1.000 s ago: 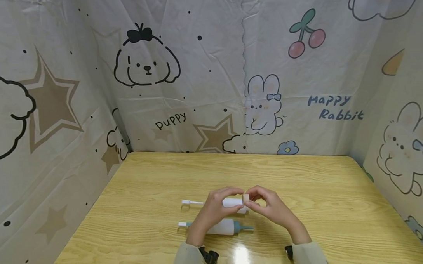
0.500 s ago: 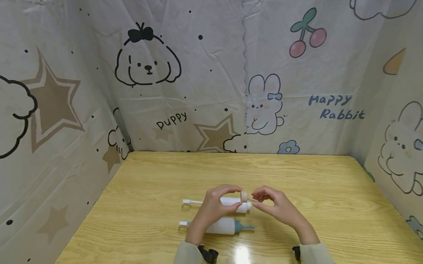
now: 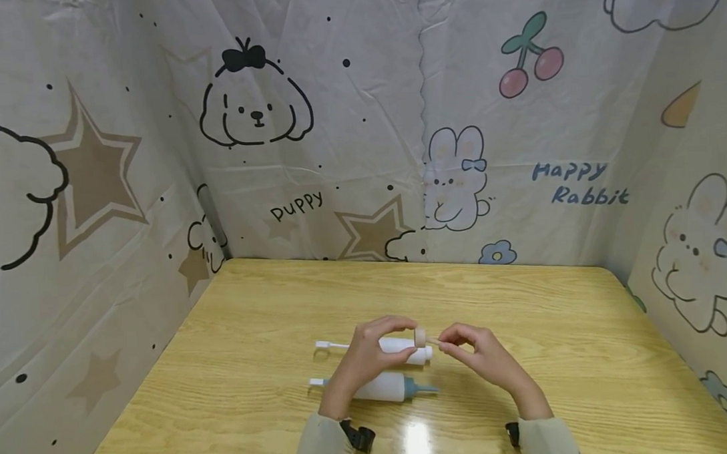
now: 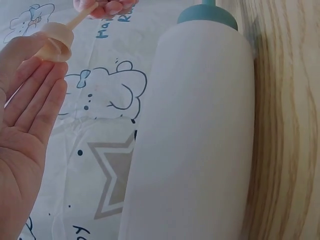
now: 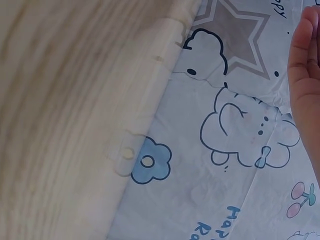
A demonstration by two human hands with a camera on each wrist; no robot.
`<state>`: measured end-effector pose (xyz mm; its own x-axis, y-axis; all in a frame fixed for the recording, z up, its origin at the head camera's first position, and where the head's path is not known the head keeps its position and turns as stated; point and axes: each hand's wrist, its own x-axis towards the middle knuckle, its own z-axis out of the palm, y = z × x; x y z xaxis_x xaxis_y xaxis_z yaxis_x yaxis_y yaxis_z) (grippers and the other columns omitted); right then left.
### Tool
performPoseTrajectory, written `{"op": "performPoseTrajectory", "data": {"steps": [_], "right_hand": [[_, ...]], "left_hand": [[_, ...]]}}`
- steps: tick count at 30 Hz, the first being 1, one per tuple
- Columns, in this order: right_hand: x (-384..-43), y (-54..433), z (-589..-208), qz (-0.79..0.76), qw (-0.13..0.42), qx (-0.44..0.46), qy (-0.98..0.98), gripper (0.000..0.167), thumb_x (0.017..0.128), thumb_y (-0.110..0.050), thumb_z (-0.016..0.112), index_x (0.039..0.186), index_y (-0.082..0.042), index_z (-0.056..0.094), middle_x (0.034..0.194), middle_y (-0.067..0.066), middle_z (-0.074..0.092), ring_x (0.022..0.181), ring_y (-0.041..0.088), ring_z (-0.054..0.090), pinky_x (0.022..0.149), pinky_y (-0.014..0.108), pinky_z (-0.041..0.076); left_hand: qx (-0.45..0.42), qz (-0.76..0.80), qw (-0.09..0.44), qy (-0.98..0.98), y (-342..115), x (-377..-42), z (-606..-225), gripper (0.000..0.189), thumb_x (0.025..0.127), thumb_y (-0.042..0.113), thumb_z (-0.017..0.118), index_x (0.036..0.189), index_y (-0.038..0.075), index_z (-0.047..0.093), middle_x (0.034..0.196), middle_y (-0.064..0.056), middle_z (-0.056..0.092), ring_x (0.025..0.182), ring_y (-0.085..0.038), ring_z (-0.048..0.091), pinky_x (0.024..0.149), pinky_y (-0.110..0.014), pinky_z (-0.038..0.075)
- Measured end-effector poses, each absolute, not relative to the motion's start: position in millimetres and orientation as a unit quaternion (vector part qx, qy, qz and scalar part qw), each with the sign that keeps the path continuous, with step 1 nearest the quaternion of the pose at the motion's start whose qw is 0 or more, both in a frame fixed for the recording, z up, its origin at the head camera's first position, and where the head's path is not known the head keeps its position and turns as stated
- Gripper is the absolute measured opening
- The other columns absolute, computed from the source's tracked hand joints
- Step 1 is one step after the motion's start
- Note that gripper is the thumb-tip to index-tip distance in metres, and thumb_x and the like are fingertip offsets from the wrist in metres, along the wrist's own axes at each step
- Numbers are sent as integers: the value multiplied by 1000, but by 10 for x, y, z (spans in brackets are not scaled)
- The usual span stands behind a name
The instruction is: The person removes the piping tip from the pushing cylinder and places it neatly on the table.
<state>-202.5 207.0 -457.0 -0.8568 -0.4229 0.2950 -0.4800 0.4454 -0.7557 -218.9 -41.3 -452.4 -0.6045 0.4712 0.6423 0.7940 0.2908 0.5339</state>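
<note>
A beige nozzle cap [image 3: 420, 337] with a thin spout is held above the table. My left hand [image 3: 370, 350] pinches its wide base between thumb and fingers; its hollow underside shows in the left wrist view. The spout's end is pinched by my right hand [image 3: 479, 356]. Behind my left hand lies a white bottle [image 3: 398, 346] with a white neck [image 3: 429, 353] at its right end. Nearer me lies a white squeeze bottle [image 3: 386, 387] with a teal nozzle cap [image 3: 418, 388] pointing right. The right wrist view shows only part of my right hand [image 5: 306, 75].
A thin white piece with a broader tip [image 3: 323, 344] sticks out left of the far bottle. Another white tip [image 3: 317, 382] shows left of the near bottle. The wooden table [image 3: 522, 301] meets a printed cloth [image 3: 360, 120] at its back and sides.
My right hand has moved right from beside the cap's base to the spout's end, uncovering the spout. My left hand keeps its pinch on the base.
</note>
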Motion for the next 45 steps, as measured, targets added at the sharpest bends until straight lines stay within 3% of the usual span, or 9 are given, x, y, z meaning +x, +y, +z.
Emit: {"op": "performPoseTrajectory", "data": {"steps": [12,21,26,34,45], "right_hand": [[-2034,2006,-4532,445,41,298,-843,8,95,-16,63,98,-13,70,94,6,73,84,-2,62,73,26,58],[-2042,1977,-4484,442,31,319,-838,11,96,-17,62,98,-10,70,93,8,73,83,-1,63,73,28,58],[-2047,1980,-4478,449,22,327,-831,12,96,-15,62,98,-7,70,92,11,73,82,2,64,72,26,58],[-2061,1987,-4509,454,24,328,-828,9,96,-12,61,96,-12,71,91,4,73,82,4,65,74,25,58],[-2034,1883,-4509,465,49,285,-837,19,94,-16,65,113,-13,65,105,1,70,92,1,61,81,27,56]], "left_hand": [[-407,-444,162,-781,-410,-2177,-4557,33,84,13,77,114,4,69,112,-7,73,106,-20,70,94,-29,57],[-399,-452,135,-787,-410,-2166,-4560,31,86,15,76,116,9,70,112,-6,74,104,-19,70,91,-26,58],[-401,-449,137,-787,-421,-2178,-4582,32,85,16,76,116,9,71,115,-8,73,107,-21,71,92,-26,58],[-408,-446,150,-782,-430,-2201,-4617,31,85,17,75,115,8,73,113,-7,74,105,-20,72,90,-24,58],[-394,-462,164,-777,-408,-2198,-4628,32,82,12,77,113,7,74,110,-8,75,101,-21,73,88,-23,58]]}}
